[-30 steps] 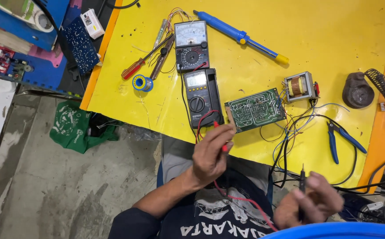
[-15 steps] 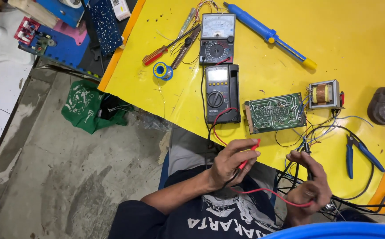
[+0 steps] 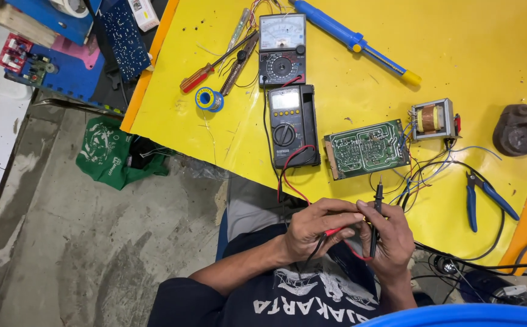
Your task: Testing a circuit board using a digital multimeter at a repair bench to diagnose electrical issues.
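Closer now, both hands meet — left hand (image 3: 318,233) grip grasping red probe (image 3: 334,231), right hand (image 3: 391,239) black probe (image 3: 376,212).

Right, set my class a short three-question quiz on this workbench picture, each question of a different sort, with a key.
1. True or false: the black probe is held in the right hand.
2. Which lies nearest the green circuit board? A. the red-handled screwdriver B. the small transformer C. the solder reel
3. Fill in: the left hand holds the ___ probe.

Key
1. True: its tip points up toward the yellow table.
2. B: the transformer sits just right of the board, joined to it by wires.
3. Red: its lead runs back to the black digital multimeter.
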